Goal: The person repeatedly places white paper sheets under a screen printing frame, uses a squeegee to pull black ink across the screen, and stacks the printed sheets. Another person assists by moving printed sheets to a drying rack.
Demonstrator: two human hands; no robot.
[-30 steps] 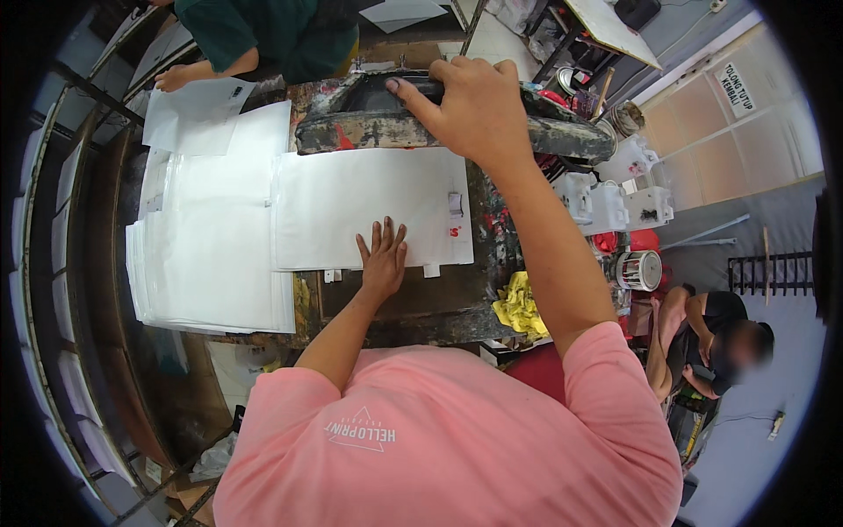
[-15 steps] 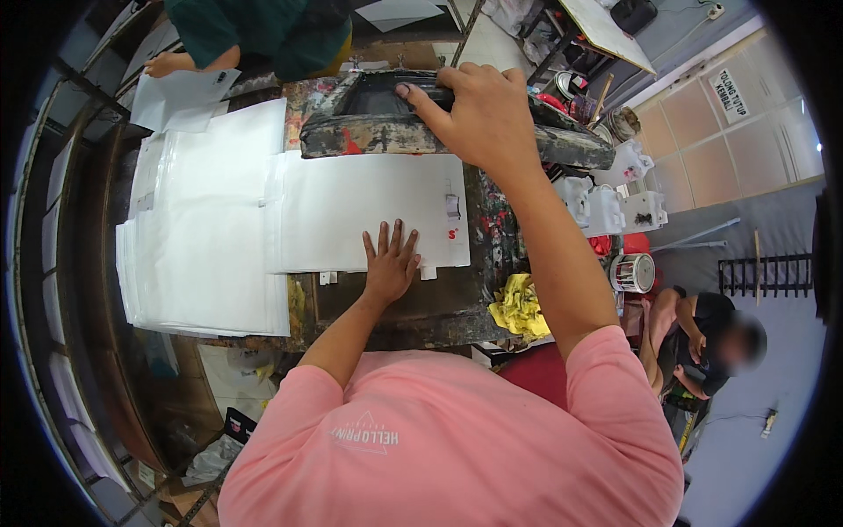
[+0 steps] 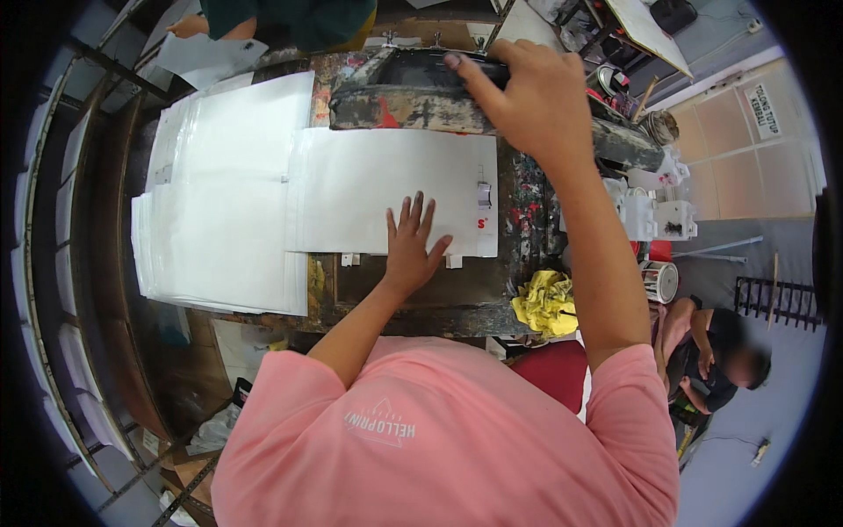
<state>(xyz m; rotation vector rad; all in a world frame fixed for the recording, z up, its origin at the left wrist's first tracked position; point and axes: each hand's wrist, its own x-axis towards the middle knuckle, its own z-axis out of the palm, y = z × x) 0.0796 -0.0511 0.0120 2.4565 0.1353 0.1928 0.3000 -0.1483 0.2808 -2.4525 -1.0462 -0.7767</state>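
My left hand (image 3: 410,250) lies flat with fingers spread on a white sheet or bag (image 3: 351,180). Small grey and red print marks show near the sheet's right edge, and pale tabs poke out under its near edge. At the sheet's far edge, a paint-stained screen-printing frame (image 3: 421,110) is tilted up, its dark mesh partly visible. My right hand (image 3: 543,105) grips this frame from above, thumb to the left; the fingertips are partly hidden behind the hand. Left of the sheet lies a broad stack of white sheets (image 3: 228,237), overlapping its edge.
A crumpled yellow cloth (image 3: 544,303) sits at the table's right corner. White jugs (image 3: 639,215) and a paint tin (image 3: 659,281) stand beyond it. Across the table a person in green (image 3: 299,22) holds a sheet. Another person (image 3: 716,351) sits at the right; shelves (image 3: 66,263) line the left.
The whole view has shifted, so the table sits higher and further right. My left thumb is spread a little wider. My right hand keeps its grip on the frame.
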